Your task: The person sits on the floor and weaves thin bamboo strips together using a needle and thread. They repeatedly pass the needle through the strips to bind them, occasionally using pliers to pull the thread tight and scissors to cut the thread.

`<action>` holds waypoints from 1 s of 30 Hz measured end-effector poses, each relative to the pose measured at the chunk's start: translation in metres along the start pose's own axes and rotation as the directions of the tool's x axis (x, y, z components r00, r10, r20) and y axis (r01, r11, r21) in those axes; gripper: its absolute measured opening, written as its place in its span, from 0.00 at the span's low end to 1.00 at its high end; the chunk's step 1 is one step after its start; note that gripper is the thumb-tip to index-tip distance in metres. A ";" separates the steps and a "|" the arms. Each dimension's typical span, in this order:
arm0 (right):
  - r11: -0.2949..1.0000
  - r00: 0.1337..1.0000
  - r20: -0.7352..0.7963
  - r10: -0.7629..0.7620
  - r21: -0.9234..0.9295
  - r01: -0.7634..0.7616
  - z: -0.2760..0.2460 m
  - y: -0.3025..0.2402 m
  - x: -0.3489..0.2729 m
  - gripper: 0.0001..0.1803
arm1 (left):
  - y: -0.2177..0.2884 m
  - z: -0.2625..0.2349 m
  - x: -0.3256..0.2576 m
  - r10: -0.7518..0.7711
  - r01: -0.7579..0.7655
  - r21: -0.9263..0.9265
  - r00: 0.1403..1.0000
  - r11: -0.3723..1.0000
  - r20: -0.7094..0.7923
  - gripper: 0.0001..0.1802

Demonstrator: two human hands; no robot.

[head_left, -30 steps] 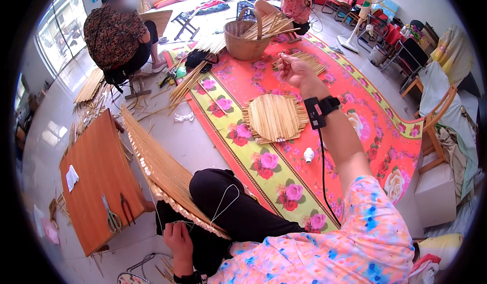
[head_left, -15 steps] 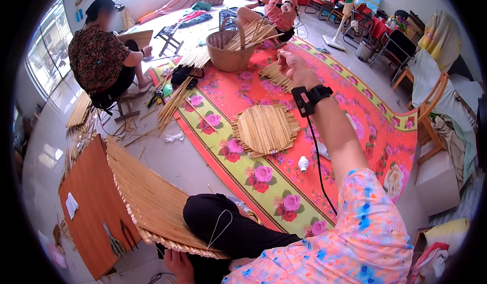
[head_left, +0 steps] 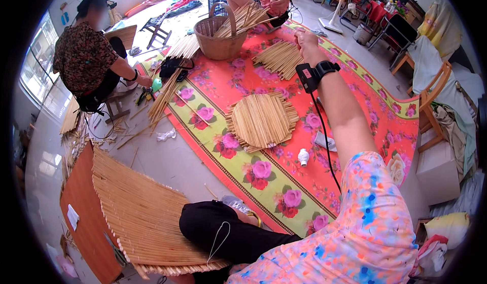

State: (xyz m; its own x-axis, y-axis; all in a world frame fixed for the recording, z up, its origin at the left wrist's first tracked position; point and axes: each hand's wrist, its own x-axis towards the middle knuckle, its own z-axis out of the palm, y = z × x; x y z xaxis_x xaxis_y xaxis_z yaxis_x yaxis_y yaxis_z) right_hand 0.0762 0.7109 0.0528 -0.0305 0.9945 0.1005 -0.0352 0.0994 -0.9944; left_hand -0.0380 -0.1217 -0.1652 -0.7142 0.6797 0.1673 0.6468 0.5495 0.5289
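Note:
A curved mat of thin wooden or straw sticks (head_left: 144,210), joined side by side, lies across my lap beside my black-trousered knee. My left hand (head_left: 181,279) is at the mat's lower edge, with its fingers hidden. A thin white thread loop (head_left: 219,241) hangs over the dark trouser leg. My right hand (head_left: 307,41) is stretched far out above the red floral cloth (head_left: 345,132), fingers closed in a pinch; whatever they hold is too small to make out. Below it lies a bundle of cut sticks (head_left: 278,60). A round stick mat (head_left: 263,121) rests on the cloth.
An orange-brown board (head_left: 83,218) lies under the mat's left side. A wicker basket (head_left: 220,43) holds long sticks. A seated person (head_left: 83,56) reaches toward tools on the floor at left; another person (head_left: 271,0) sits behind the basket. A white bulb-shaped item (head_left: 303,157) stands on the cloth.
My view has shifted slightly. The mat on my lap now covers the scissors and pliers on the board. My left hand is more hidden. The person at left has lowered an arm toward the floor.

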 end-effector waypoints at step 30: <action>0.999 0.974 -0.224 -0.033 0.010 0.036 0.021 0.004 0.103 0.05 | -0.007 0.049 0.061 -0.109 0.092 0.154 0.988 0.984 0.108 0.21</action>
State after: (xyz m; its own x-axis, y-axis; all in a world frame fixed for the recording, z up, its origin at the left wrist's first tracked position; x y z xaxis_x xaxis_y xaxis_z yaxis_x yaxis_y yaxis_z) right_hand 0.0523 0.8135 0.0603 0.1950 0.9730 0.1236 -0.0464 0.1350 -0.9898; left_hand -0.0731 -0.0606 -0.1995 -0.7476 0.6639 0.0178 0.6119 0.6781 0.4072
